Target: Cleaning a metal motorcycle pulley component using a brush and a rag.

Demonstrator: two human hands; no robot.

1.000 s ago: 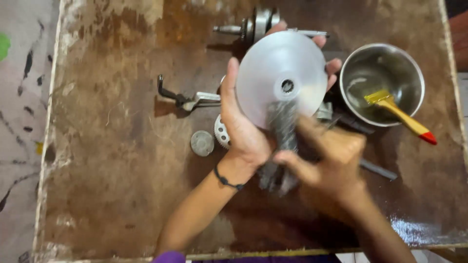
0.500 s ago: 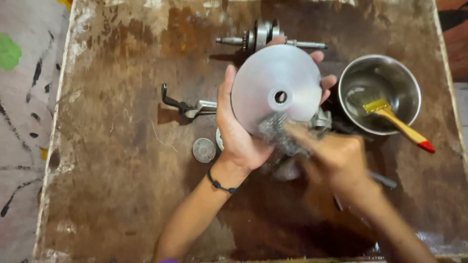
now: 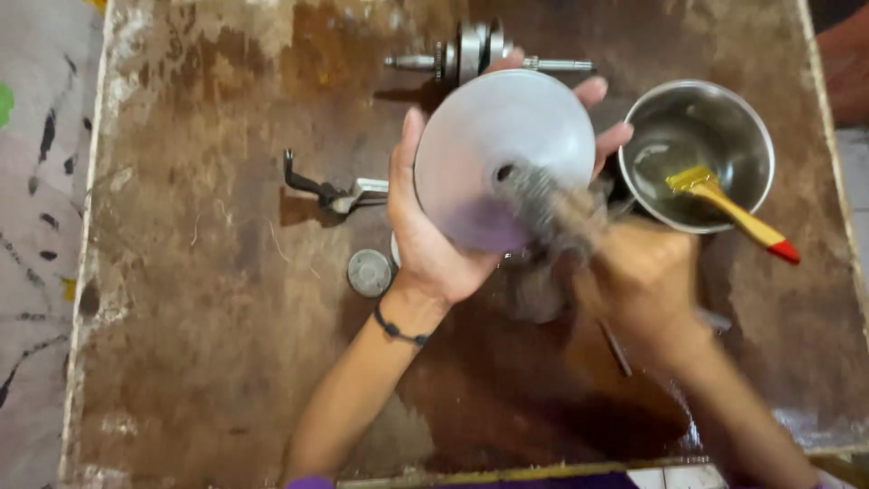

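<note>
**Ana:** Gripping the round, pale grey metal disc with a small centre hole point(image 3: 502, 158), the person's left hand point(image 3: 434, 240) cradles it from below, thumb up the near rim and fingertips curled over the far edge. It sits raised above the middle of the stained brown wooden bench point(image 3: 199, 344).

**Ben:** And the right hand point(image 3: 647, 281)?

**Ana:** Blurred with motion, but closed round a wad of grey cloth or scouring wool point(image 3: 552, 213) that presses on the disc face just by the hole. So both hands are clamped, one on the disc, one on the wad, and they meet at the disc.

**Ben:** What step does that look like?

**Ana:** Scrubbing or wiping the face clean, by my reading, and somewhere in the middle of it. The stroke would next need the disc held steady while the wad works round the hole and out to the rim.

**Ben:** What lies around them?

**Ana:** Just right of the disc stands a round steel bowl point(image 3: 756, 127) holding a yellow-handled brush with a red tip point(image 3: 738, 217). Behind the disc lies a steel crankshaft-like part with shafts at both ends point(image 3: 471, 50). To the left rests a dark bent metal lever point(image 3: 330, 190), and near the left wrist a small round grey cap point(image 3: 368, 272).
</note>
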